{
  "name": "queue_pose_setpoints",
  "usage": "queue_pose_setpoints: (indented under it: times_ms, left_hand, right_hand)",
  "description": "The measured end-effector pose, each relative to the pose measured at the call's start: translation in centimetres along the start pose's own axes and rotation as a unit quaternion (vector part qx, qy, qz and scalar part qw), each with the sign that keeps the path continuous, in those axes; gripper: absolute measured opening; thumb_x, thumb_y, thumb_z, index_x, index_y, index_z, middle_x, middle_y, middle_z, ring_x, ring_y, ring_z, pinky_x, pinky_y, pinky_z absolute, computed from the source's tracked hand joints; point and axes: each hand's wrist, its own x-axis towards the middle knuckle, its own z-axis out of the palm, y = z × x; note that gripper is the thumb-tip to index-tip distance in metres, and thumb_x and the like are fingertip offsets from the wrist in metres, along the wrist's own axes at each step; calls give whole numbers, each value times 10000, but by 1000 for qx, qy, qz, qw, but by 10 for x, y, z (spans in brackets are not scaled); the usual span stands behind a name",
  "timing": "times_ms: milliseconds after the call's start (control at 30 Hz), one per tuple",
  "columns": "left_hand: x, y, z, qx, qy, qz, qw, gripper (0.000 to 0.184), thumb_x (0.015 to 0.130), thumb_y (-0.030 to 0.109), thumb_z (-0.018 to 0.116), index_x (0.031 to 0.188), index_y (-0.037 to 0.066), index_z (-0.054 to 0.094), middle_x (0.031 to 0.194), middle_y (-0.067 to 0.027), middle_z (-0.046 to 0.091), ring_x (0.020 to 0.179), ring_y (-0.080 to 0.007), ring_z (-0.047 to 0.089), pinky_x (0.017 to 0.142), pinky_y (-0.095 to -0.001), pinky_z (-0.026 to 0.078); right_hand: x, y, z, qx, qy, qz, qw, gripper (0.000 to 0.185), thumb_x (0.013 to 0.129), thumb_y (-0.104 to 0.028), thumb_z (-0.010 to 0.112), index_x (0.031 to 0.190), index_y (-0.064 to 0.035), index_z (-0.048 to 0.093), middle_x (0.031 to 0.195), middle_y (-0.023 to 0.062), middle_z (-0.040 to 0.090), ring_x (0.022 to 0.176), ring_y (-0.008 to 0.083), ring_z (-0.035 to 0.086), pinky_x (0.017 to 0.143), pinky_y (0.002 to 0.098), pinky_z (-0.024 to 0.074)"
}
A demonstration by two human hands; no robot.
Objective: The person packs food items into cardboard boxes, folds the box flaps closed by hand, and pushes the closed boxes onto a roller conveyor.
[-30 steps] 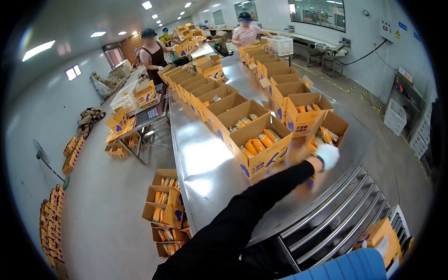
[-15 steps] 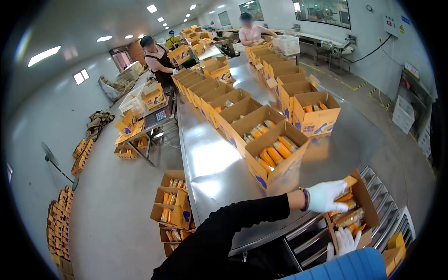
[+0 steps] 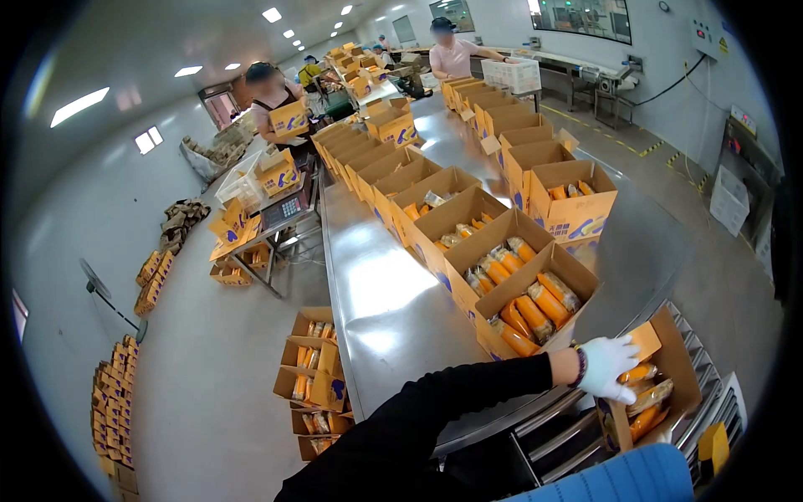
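My left hand, in a white glove below a black sleeve, is at the left side of an open cardboard box on the lower right. Its fingers bend over the box's edge beside a raised flap. Orange and clear packets lie inside the box, which stands over metal rollers. A blue sleeve covers my right arm at the bottom edge. Of my right hand, only a sliver of white glove shows past the box; its fingers are hidden.
Two rows of open boxes line a steel table. Stacked boxes stand on the floor to its left. Metal rollers adjoin its near end. Two people work at the far sides, with others behind.
Since one second ago, my left hand and a filled box have moved from the table to the rollers. My right glove, seen beside the packets half a second ago, is now mostly hidden.
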Motion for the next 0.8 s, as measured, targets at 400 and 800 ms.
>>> queue_pose_setpoints:
  times_ms: [400, 800]
  left_hand:
    - [84, -6, 34, 152, 115, -82, 978, 605, 891, 643, 526, 991, 95, 761, 1082, -152, 677, 1096, -323, 595, 798, -504, 493]
    - [52, 37, -38, -10, -61, -80, 995, 713, 980, 684, 438, 961, 33, 730, 972, -202, 701, 996, -374, 669, 944, -435, 511]
  right_hand:
    - [117, 111, 16, -319, -71, -102, 940, 830, 654, -137, 862, 1406, -20, 530, 1525, 230, 454, 1391, 463, 401, 1179, 519, 315]
    - [107, 52, -35, -347, -178, -9, 921, 289, 998, -394, 603, 969, -128, 712, 764, 156, 674, 738, 369, 679, 651, 443, 529]
